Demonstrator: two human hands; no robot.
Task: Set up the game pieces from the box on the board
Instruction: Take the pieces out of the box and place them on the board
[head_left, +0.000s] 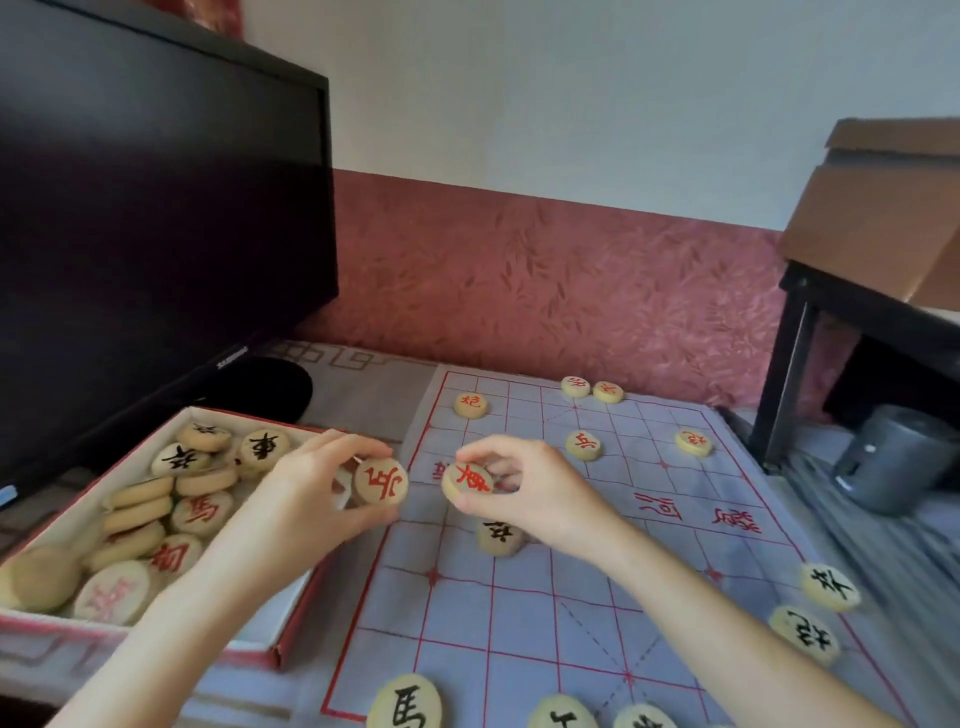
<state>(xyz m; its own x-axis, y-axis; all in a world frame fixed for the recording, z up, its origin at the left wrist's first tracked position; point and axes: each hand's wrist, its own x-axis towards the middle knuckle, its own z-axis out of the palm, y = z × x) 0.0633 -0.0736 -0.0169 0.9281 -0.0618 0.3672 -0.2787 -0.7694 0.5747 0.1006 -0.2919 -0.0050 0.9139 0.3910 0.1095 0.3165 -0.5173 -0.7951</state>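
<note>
1. Your left hand (311, 493) is at the right side of the box (270, 618), close to the left edge of the board (519, 613). Its thumb and fingers are curled round the rim of the first red piece (381, 481), which faces you.
2. Your right hand (524, 493) is over the left-middle part of the board, beside the printed river band. Thumb and forefinger pinch the second red piece (466, 480) by its edge, tilted with its face toward you. The other fingers are curled in behind it.
3. The two held pieces are near each other but do not touch.
4. The box lies left of the board. In it is a heap of pieces (156, 519), some flat with black or red marks upward, others leaning on one another in a row.
5. On the far half of the board stand five red pieces: one at the left (471, 405), a touching pair (575, 386) at the far edge, and two (583, 445) nearer the river.
6. On the near half, one black piece (500, 535) lies just below your right hand. Two black pieces (829, 586) sit at the right edge, and three more (406, 701) at the near edge are partly cut off.
7. A dark monitor (156, 208) stands behind the box. A cardboard carton (883, 218) rests on a black stand (800, 353) at the right, with a grey cylinder (893, 457) below it.
</note>
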